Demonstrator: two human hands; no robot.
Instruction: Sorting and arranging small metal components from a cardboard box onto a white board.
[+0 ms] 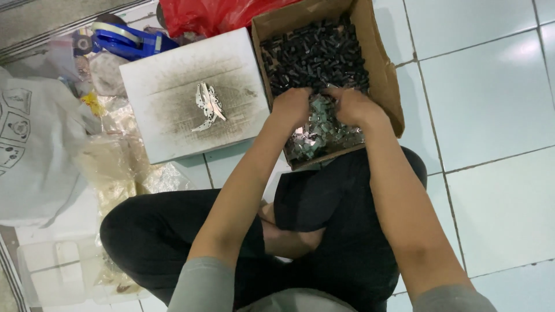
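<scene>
Left hand [292,107]: curled, fingers dug into the small dark parts [315,55], centre of frame.
Right hand [354,106]: likewise clenched in the pile, just beside the left.
Parts: fill the cardboard box [386,69] on the floor, upper middle.
Nearby: white board [173,110] with thin metal pieces [208,106], left.
Technique: scoop shallow, keeping inside the box walls.

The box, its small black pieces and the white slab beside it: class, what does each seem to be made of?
Box: brown cardboard, matt, with raw folded flaps.
Small black pieces: probably plastic or rubber, dull and moulded-looking; too small to settle.
White slab: possibly foam or painted board, matt and smudged grey; unclear.
</scene>
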